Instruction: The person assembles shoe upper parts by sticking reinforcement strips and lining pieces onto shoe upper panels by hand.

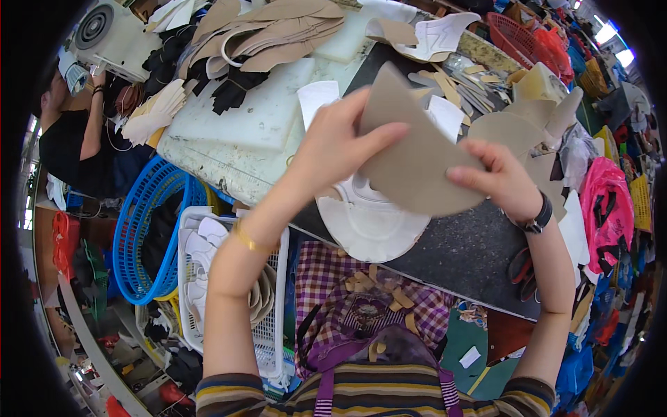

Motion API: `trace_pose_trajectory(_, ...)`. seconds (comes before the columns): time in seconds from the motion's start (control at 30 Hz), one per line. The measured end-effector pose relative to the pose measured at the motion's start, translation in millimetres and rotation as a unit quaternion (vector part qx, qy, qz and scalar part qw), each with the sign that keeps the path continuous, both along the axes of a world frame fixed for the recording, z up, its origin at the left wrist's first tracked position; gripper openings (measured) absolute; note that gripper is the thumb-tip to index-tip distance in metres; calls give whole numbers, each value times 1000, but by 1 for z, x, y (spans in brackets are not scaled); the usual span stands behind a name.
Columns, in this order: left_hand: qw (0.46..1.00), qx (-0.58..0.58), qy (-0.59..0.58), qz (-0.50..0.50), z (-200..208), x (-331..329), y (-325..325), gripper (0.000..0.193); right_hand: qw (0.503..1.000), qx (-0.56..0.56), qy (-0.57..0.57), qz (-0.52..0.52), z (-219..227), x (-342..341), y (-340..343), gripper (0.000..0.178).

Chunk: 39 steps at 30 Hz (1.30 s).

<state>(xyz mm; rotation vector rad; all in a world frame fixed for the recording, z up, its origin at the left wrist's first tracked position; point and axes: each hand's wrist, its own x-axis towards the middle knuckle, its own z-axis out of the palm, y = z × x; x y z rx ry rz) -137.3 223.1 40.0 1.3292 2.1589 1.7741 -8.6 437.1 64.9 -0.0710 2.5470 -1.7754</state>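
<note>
hands, left hand (333, 149) and right hand (501, 179), both pinch a curved tan leather piece (410, 156).

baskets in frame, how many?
3: a blue basket left of the person, a white basket beside it under the left forearm, and a red basket at the table's far right. Clutter may hide others.

striped sleeves at five and seven o'clock; gold bangle on left wrist, black watch on right; purple checked apron.
</note>
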Motion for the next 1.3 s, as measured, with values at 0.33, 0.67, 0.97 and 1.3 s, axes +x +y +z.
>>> trace_pose_trajectory(0.33,939,-293,-169,61,-16,43,-82,22,963,59,-241,103,-26,-3,-31,24)
trace_pose_trajectory(0.67,921,-334,-191,64,-36,32,-82,23,958,28,-277,63,-46,-27,-23,25)
trace_pose_trajectory(0.97,864,-493,95,38,-19,10,-73,35,871,484,-46,76,-41,-18,-31,53)
trace_pose_trajectory(1.3,910,-218,328,-129,-63,68,-85,56,855,427,234,178,-55,31,-36,39)
